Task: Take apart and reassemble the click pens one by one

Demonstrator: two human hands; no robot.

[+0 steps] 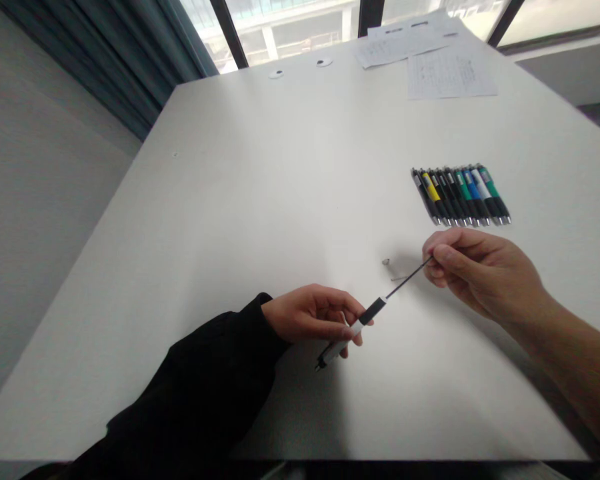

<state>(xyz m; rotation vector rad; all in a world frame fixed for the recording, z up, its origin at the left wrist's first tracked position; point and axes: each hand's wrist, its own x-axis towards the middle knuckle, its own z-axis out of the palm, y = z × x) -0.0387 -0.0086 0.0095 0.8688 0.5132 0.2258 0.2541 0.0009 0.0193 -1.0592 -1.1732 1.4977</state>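
My left hand [325, 315] grips the white barrel of a pen [357, 325] with a black grip section, tilted so its open end points up and right. A thin dark ink refill [409, 277] sticks partly out of that end. My right hand [480, 270] pinches the refill's far end between thumb and fingers. On the table just left of my right hand lie a small metallic pen tip [385, 262] and a thin spring [399, 278].
A row of several pens [460, 195] with black, yellow, green, blue and white barrels lies beyond my right hand. Written papers [450, 75] rest at the far right of the white table [260, 180]. Two round cable-hole covers [324, 62] sit near the far edge, by a curtain [125, 53].
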